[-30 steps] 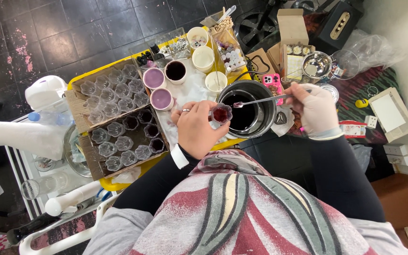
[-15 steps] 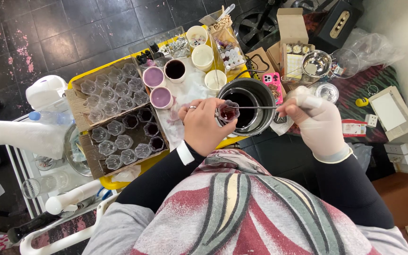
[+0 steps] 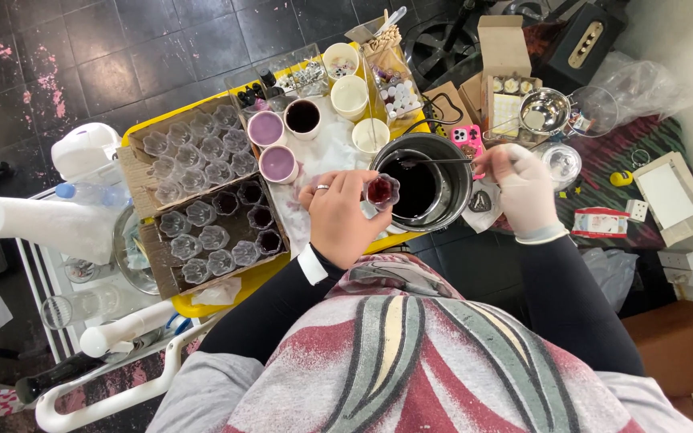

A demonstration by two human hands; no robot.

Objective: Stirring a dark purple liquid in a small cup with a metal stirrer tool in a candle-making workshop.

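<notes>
My left hand (image 3: 338, 215) holds a small clear fluted cup (image 3: 381, 191) with dark red liquid in it, at the left rim of a metal pot (image 3: 451, 164) of dark liquid. My right hand (image 3: 523, 188), in a white glove, grips the handle of a long spoon (image 3: 435, 161) whose bowl dips into the pot. To the left, a cardboard tray (image 3: 142, 180) carries several fluted cups; some near the pot hold dark liquid, the others look empty.
A yellow tray (image 3: 194, 305) carries the cups, two purple-filled cups (image 3: 270, 144), a dark-filled cup (image 3: 302, 117) and cream cups (image 3: 350, 95). A paper towel roll (image 3: 38, 224) lies left. A pink phone (image 3: 467, 138), boxes and a metal bowl (image 3: 542, 112) sit right.
My right hand has moved the spoon from over the small cup back into the pot. The left hand has held the filled cup by the pot's rim.
</notes>
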